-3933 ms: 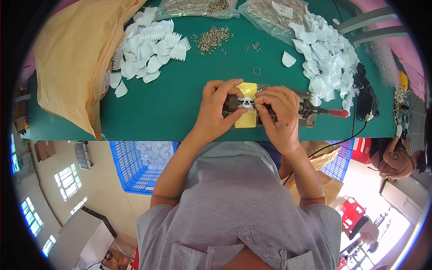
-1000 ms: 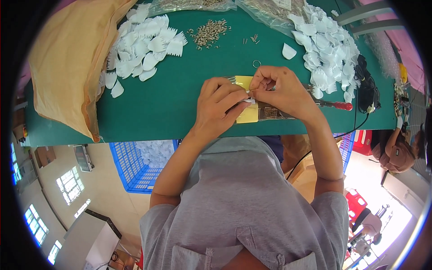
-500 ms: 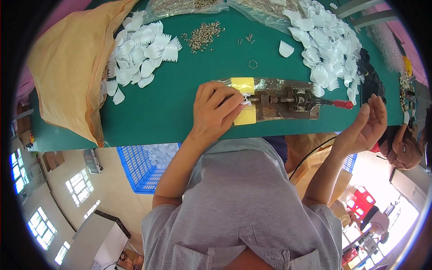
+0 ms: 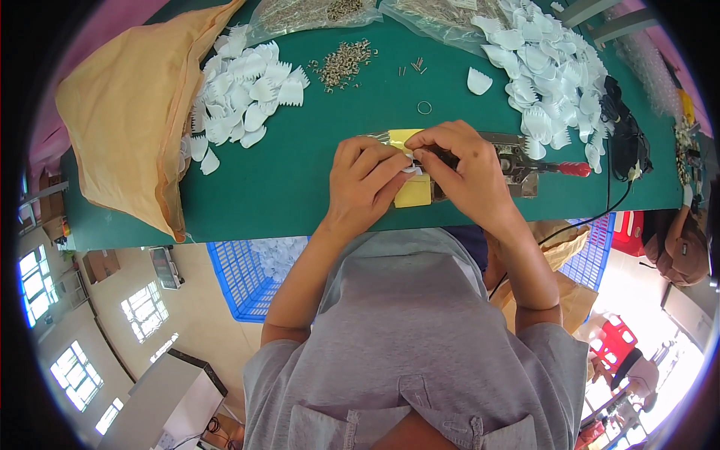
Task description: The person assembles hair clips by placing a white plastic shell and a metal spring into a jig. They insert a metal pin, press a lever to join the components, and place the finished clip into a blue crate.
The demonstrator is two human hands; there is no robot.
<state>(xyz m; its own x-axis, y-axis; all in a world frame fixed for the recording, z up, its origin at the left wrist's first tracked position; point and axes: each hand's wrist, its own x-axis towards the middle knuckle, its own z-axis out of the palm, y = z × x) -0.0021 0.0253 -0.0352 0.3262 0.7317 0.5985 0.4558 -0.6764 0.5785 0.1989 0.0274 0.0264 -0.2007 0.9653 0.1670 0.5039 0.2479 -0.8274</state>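
Note:
Both hands meet at a metal toggle-clamp jig (image 4: 529, 184) with a red handle (image 4: 574, 169) and yellow tape (image 4: 412, 195) across its left end. My left hand (image 4: 365, 180) is closed, its fingertips pinching a small white plastic piece (image 4: 410, 169) at the end of the jig. From the right, my right hand (image 4: 471, 171) reaches over the jig, thumb and forefinger brought together beside that piece. Whatever sits between those right fingertips is too small to make out. The jig's middle is hidden under my right hand.
Heaps of white toothed plastic pieces lie left (image 4: 251, 94) and right (image 4: 551, 86), with one loose piece (image 4: 478, 81). Small metal clips (image 4: 345, 64), pins (image 4: 418, 66) and a ring (image 4: 424, 107) lie beyond the jig. A brown sack (image 4: 127, 112) stands left; a black cable (image 4: 628, 139) lies right.
My right hand has moved left from beside the red handle to the white piece, and its fingers have closed. My left hand stays at the jig; the whole view has shifted slightly.

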